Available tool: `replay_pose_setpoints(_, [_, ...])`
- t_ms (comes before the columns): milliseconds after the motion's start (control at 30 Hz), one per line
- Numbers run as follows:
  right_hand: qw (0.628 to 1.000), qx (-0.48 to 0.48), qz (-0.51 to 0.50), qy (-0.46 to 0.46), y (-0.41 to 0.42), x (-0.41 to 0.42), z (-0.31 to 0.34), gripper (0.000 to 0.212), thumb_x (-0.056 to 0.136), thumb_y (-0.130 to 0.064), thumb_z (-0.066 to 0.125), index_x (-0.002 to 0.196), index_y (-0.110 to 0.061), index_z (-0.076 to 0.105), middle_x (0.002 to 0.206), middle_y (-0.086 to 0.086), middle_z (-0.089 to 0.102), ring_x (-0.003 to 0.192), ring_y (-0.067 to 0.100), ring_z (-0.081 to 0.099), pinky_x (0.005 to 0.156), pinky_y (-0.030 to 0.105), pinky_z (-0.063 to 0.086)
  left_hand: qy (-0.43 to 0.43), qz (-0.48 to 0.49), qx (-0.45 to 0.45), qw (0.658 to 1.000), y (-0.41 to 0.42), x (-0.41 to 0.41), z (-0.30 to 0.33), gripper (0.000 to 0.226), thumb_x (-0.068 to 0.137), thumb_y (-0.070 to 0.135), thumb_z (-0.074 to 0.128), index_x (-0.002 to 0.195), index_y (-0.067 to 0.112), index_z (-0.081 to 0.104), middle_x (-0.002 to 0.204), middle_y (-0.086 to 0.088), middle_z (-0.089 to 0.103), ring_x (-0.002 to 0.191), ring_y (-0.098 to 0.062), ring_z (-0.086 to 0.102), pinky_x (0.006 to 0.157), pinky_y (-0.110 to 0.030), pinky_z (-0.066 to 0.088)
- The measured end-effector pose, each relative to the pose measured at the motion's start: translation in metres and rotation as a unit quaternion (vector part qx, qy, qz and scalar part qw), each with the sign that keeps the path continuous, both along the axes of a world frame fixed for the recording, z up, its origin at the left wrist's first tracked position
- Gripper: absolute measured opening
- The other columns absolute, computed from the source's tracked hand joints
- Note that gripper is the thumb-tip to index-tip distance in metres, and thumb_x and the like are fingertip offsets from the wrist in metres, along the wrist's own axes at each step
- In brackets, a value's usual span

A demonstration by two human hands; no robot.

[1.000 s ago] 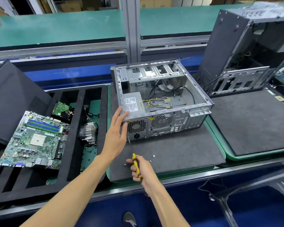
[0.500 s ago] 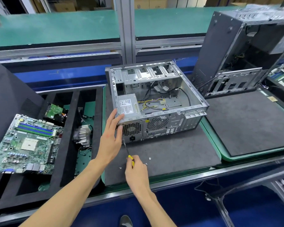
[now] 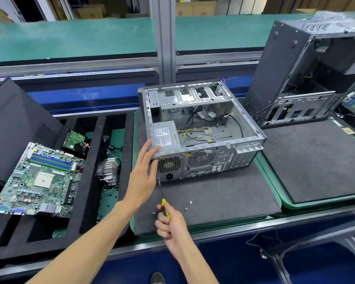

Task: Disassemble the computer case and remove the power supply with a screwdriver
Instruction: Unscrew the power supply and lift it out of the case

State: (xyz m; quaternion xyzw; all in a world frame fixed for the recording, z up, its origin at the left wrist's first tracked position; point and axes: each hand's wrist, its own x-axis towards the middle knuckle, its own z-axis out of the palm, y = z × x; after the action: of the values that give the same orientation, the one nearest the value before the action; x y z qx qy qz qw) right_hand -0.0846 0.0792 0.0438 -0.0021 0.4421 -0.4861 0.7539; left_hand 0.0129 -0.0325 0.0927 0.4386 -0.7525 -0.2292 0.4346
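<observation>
An open grey computer case [image 3: 248,140] lies on its side on a dark foam mat [image 3: 213,197]. Its grey power supply [image 3: 166,138] sits in the near-left corner, yellow and black cables trailing from it. My left hand [image 3: 143,177] rests flat against that corner of the case, fingers spread. My right hand [image 3: 168,224] grips a yellow-handled screwdriver [image 3: 162,197], whose tip touches the rear panel's lower left, by the power socket. Three loose screws [image 3: 186,209] lie on the mat near my right hand.
A black foam tray [image 3: 90,160] on the left holds a green motherboard [image 3: 39,179], a heatsink fan [image 3: 109,171] and a drive. A second stripped case [image 3: 295,78] stands upright at the back right, behind another mat [image 3: 316,160].
The view shifted slightly. My right hand has turned on the screwdriver handle, with the tip staying at the rear panel. My left hand stays on the case corner.
</observation>
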Motion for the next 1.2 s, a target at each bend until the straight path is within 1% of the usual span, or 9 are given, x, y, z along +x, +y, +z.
replay_pose_setpoints(67, [0.951,-0.059,0.072,0.294,0.0,-0.002,0.001,0.03,0.109,-0.028,0.038,0.099,-0.01,0.06,0.058,-0.008,0.037,0.047,0.01,0.032,0.043,0.025,0.028,0.004,0.004,-0.004,1.0,-0.001,-0.001,-0.002,0.04,0.104,0.028,0.039,0.142,0.032,0.047,0.16,0.021,0.024,0.142,-0.003,0.035,0.093,-0.017,0.041])
replay_pose_setpoints(133, [0.817,-0.124,0.154,0.542,0.004,-0.006,-0.001,0.031,0.109,-0.033,0.036,0.103,-0.012,0.058,0.07,-0.003,0.056,0.064,0.017,0.051,0.059,0.032,0.037,0.004,0.007,-0.007,1.0,-0.001,-0.001,-0.003,0.039,0.104,0.028,0.039,0.142,0.033,0.046,0.16,0.021,0.024,0.144,-0.006,0.035,0.092,-0.017,0.042])
replay_pose_setpoints(200, [0.751,-0.145,0.175,0.62,0.007,-0.009,-0.001,0.027,0.107,-0.036,0.038,0.104,-0.016,0.054,0.081,0.005,0.063,0.075,0.023,0.058,0.064,0.035,0.039,0.001,0.008,-0.008,1.0,-0.002,-0.001,-0.004,0.04,0.104,0.027,0.04,0.143,0.034,0.046,0.16,0.021,0.024,0.143,-0.006,0.036,0.093,-0.02,0.044])
replay_pose_setpoints(367, [0.983,0.009,0.072,0.171,-0.009,-0.013,0.013,0.035,0.106,-0.031,0.042,0.093,-0.008,0.065,0.057,-0.003,0.044,0.044,0.009,0.033,0.04,0.022,0.026,0.003,0.004,-0.002,1.0,-0.002,0.001,-0.003,0.039,0.105,0.024,0.041,0.143,0.031,0.047,0.16,0.021,0.023,0.143,-0.005,0.035,0.1,-0.027,0.044])
replay_pose_setpoints(633, [0.957,0.012,-0.041,-0.288,0.008,-0.018,0.004,0.024,0.097,-0.02,0.059,0.091,0.001,0.068,0.057,-0.003,0.03,0.038,0.008,0.026,0.03,0.02,0.018,-0.001,0.005,-0.001,1.0,-0.002,0.0,-0.002,0.04,0.104,0.024,0.041,0.144,0.03,0.046,0.161,0.021,0.023,0.143,-0.007,0.036,0.098,-0.028,0.046])
replay_pose_setpoints(800, [0.971,0.012,-0.079,-0.226,0.004,-0.002,-0.003,0.024,0.095,-0.021,0.057,0.084,-0.002,0.067,0.049,-0.005,0.023,0.032,0.005,0.017,0.031,0.019,0.008,0.003,0.004,-0.005,1.0,-0.002,0.001,-0.002,0.04,0.104,0.026,0.04,0.143,0.032,0.046,0.16,0.02,0.024,0.142,-0.004,0.036,0.093,-0.023,0.047])
replay_pose_setpoints(933, [0.995,-0.008,-0.012,0.096,0.0,0.004,-0.002,0.032,0.108,-0.028,0.043,0.09,-0.008,0.06,0.049,-0.005,0.026,0.038,0.007,0.02,0.035,0.021,0.014,0.007,0.009,-0.005,1.0,-0.001,0.0,-0.004,0.04,0.104,0.027,0.04,0.143,0.032,0.046,0.16,0.019,0.025,0.141,-0.007,0.038,0.096,-0.031,0.049])
replay_pose_setpoints(1067, [0.826,-0.117,0.127,0.537,0.004,0.004,-0.003,0.029,0.107,-0.035,0.04,0.093,-0.018,0.059,0.075,-0.003,0.06,0.068,0.009,0.05,0.055,0.022,0.034,0.011,0.01,-0.002,1.0,-0.001,-0.001,-0.004,0.039,0.104,0.024,0.041,0.143,0.03,0.047,0.16,0.019,0.026,0.143,-0.005,0.035,0.102,-0.033,0.046])
replay_pose_setpoints(1200, [0.928,-0.047,0.1,0.355,-0.004,-0.002,0.006,0.033,0.106,-0.036,0.042,0.095,-0.015,0.065,0.055,-0.01,0.046,0.046,0.009,0.036,0.043,0.022,0.026,0.01,0.004,0.011,1.0,-0.002,0.002,-0.003,0.04,0.105,0.019,0.043,0.143,0.029,0.048,0.16,0.02,0.025,0.145,-0.006,0.033,0.107,-0.039,0.045])
